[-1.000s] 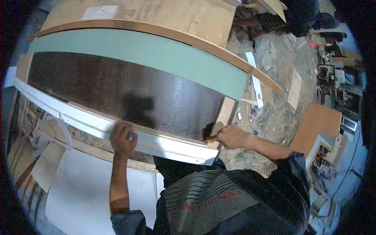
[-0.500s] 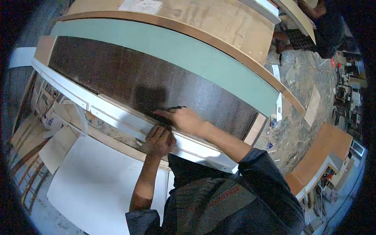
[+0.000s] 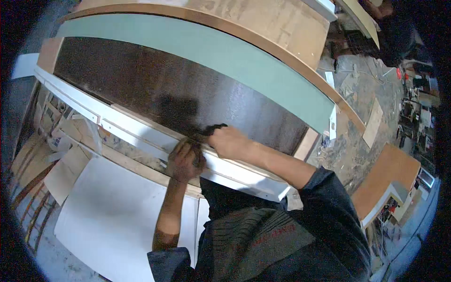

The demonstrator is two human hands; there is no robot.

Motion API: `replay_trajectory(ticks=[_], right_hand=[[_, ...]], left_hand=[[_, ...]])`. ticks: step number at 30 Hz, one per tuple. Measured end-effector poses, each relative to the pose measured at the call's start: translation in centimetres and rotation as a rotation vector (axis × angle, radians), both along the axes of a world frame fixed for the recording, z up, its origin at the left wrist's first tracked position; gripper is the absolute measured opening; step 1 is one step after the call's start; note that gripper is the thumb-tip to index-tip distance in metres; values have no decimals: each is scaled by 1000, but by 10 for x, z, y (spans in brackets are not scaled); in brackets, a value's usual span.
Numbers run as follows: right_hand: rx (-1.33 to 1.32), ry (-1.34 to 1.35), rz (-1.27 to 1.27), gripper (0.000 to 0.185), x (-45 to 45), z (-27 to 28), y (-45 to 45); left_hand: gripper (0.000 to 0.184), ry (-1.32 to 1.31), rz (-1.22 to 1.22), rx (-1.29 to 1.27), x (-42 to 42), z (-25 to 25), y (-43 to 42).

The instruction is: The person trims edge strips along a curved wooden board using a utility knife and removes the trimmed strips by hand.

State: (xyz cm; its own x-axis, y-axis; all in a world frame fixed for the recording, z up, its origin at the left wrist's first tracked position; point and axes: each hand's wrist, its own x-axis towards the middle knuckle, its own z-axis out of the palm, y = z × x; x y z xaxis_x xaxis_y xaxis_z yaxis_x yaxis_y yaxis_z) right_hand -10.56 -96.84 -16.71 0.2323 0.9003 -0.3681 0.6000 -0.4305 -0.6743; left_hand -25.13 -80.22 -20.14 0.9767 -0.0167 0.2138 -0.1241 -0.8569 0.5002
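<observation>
My right hand (image 3: pixel 230 142) is closed round a small black object (image 3: pixel 216 128) whose kind I cannot make out. It sits just above the white edge strip (image 3: pixel 141 137) of a long panel. Close beside it, my left hand (image 3: pixel 186 161) is closed at that strip, its fingers curled; whatever they hold is hidden. Beyond both hands lies the dark brown, glossy panel surface (image 3: pixel 127 70), bordered on its far side by a pale green band (image 3: pixel 197 44). Shadows of the hands and head fall on the dark surface.
A large white board (image 3: pixel 117 207) lies below on the left. Behind the green band runs a curved wooden edge (image 3: pixel 263 41). Wood offcuts (image 3: pixel 373 123) litter the floor at right, near an orange-brown board (image 3: pixel 387 176). Another person (image 3: pixel 394 33) is at the upper right.
My left hand has shifted slightly left and up. My right wrist has turned and its forearm lies flatter, and the index finger no longer points out to the left. The view has tilted slightly.
</observation>
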Motion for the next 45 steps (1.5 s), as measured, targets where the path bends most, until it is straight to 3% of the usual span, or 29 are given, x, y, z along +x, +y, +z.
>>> replay_trajectory(ticks=[2, 11, 22, 27, 29, 31, 32, 34, 36, 38, 41, 45], right_hand=[[-48, 8, 0, 20, -15, 0, -41], [-239, -48, 83, 16, -51, 39, -210], [-291, -167, 92, 14, -64, 48, -271], [-494, -119, 150, 26, -55, 52, -247], [-512, -105, 176, 34, -40, 61, -244], [-370, -26, 58, 59, -20, 76, -239], [-368, -24, 61, 59, -12, 81, -230], [-369, -35, -146, 80, 2, 87, -198], [-150, -74, -196, 80, 5, 57, -168], [-80, -27, -238, 80, 11, 48, -116], [37, -51, -227, 78, 9, -11, -46], [89, -97, -207, 72, 23, -14, 29]], left_hand=[[26, 97, -3, -43, -3, -6, 2], [21, 10, 1, -6, 5, 9, -8], [19, -8, -1, -19, 3, 7, -7], [18, 9, 32, 3, 3, 6, -9], [18, 68, 78, -125, -3, -2, -6], [19, 20, 58, -91, 3, 2, -7], [19, -12, 33, -59, 3, 4, -8], [19, 1, 15, -68, 2, 3, -5], [19, 0, 0, -85, 3, 1, -4], [18, 21, -5, -34, 3, 1, -3], [15, 33, -9, -23, 5, 4, -5], [14, 40, 19, -26, -4, -4, -4]])
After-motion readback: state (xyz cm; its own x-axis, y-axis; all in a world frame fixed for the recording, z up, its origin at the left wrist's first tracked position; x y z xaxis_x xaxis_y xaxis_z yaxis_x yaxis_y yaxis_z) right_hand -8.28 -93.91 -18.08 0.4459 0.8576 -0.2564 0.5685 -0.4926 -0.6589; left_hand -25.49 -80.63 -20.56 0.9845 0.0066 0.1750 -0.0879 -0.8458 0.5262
